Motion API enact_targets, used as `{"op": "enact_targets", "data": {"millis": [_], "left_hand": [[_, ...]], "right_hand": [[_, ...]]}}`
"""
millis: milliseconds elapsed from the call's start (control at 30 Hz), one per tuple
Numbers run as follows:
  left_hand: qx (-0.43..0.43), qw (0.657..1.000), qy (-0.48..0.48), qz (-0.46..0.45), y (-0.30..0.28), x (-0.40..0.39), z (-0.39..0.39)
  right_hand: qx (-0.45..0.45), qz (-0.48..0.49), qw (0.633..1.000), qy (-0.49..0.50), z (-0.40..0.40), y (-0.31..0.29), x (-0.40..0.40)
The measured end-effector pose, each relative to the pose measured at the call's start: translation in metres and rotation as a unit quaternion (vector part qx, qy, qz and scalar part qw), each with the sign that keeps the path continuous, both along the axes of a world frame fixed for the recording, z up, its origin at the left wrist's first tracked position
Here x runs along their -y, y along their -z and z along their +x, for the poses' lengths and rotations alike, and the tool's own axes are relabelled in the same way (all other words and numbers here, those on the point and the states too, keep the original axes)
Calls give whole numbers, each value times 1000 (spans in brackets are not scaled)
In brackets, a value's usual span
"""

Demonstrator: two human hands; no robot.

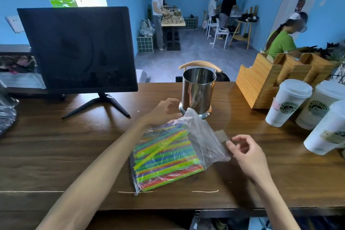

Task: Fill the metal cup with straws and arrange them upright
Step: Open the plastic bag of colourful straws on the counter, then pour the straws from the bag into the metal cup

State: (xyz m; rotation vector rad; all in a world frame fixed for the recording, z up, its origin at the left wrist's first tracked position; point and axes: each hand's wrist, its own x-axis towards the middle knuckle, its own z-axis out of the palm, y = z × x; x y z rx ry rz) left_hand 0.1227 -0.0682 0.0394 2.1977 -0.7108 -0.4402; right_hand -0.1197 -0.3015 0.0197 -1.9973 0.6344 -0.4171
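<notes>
A shiny metal cup (198, 91) stands upright and empty on the wooden counter (74, 145), just beyond my hands. In front of it lies a clear plastic bag (207, 142) packed with several colourful straws (164, 157), its loose open end turned toward the cup. My left hand (164, 111) sits at the bag's far left corner beside the cup's base, fingers curled onto the bunched plastic. My right hand (244, 150) pinches the bag's loose right edge between thumb and forefinger.
A dark monitor (78, 50) on a stand fills the counter's left. To the right stand a wooden organiser (261, 82) and three lidded white paper cups (287, 102). Chalk marks line the counter's near edge. Other people work in the room beyond.
</notes>
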Motion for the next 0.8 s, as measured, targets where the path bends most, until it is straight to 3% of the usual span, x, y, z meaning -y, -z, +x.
{"op": "enact_targets", "data": {"millis": [33,100,200,433,500,667,800], "left_hand": [[-15,999,-11,31,4,-13,5],[-40,992,-16,121,13,-35,12],[-50,975,-9,217,24,-51,15],[-55,971,-14,234,20,-48,6],[-72,971,-15,229,19,-48,3],[-109,970,12,215,13,-48,0],[-125,957,22,261,0,-41,-13]], "right_hand": [[6,39,999,20,-8,2,-7],[-37,206,978,-8,-20,7,-26],[-139,442,884,-62,-26,11,-54],[-199,613,755,-120,-21,4,-73],[-186,624,752,-104,-19,3,-80],[-100,611,785,-16,-17,-1,-92],[-88,636,766,-2,-20,-7,-95]]}}
